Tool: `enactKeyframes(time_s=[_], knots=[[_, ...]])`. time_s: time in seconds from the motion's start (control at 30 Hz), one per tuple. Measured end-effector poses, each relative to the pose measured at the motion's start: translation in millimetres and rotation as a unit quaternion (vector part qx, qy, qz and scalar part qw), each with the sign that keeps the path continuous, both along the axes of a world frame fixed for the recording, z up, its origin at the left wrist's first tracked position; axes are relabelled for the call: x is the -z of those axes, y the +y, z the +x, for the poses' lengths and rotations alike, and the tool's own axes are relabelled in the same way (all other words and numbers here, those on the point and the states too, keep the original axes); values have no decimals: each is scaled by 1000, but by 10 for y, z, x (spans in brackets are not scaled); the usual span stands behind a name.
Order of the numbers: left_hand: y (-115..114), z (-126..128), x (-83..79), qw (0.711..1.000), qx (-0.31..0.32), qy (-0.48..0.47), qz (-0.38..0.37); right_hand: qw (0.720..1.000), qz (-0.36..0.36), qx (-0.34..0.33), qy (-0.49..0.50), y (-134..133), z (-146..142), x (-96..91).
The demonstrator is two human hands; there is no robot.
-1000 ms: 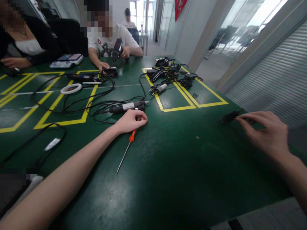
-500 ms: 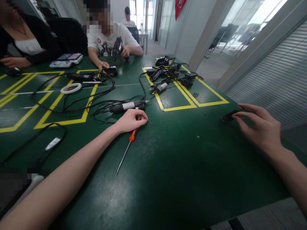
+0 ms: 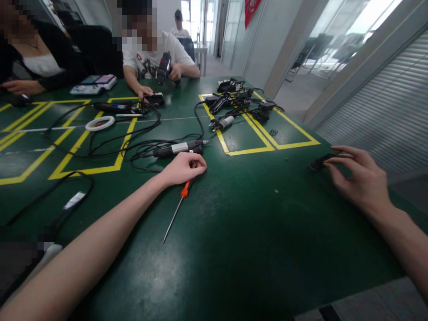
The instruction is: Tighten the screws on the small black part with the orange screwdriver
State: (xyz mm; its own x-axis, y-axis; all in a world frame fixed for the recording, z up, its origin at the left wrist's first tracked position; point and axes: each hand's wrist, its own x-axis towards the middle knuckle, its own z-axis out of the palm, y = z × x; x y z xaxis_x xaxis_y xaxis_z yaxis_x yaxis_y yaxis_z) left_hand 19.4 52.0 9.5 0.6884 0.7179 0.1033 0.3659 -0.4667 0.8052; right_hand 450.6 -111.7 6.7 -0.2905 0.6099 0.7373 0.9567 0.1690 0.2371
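Observation:
My left hand (image 3: pixel 183 168) rests on the table with its fingers curled over the handle of a screwdriver (image 3: pixel 184 191). The orange collar and the thin metal shaft stick out below the hand, the tip pointing toward me; most of the handle is hidden under the palm. Toward the right edge of the table, my right hand (image 3: pixel 363 178) pinches a small dark piece (image 3: pixel 317 163) between thumb and fingertips. That piece is low at the tabletop, and its exact kind is not clear.
A silver-and-black rotary tool (image 3: pixel 177 148) with a cable lies just beyond my left hand. Tangled black cords and tools (image 3: pixel 234 100) lie within yellow tape. A white ring (image 3: pixel 99 123) and a spring (image 3: pixel 273 132) lie farther off. Across the table, a person holds a drill (image 3: pixel 163 69).
My right hand has shifted very slightly left, still pinching the dark piece. My left hand and the screwdriver stay where they were.

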Motion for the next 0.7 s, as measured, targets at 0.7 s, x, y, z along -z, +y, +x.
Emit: enactKeyframes(time_s=[0.7], knots=[[-3, 4, -6, 1000, 2, 1, -2, 984, -29, 24, 171, -21, 65, 104]])
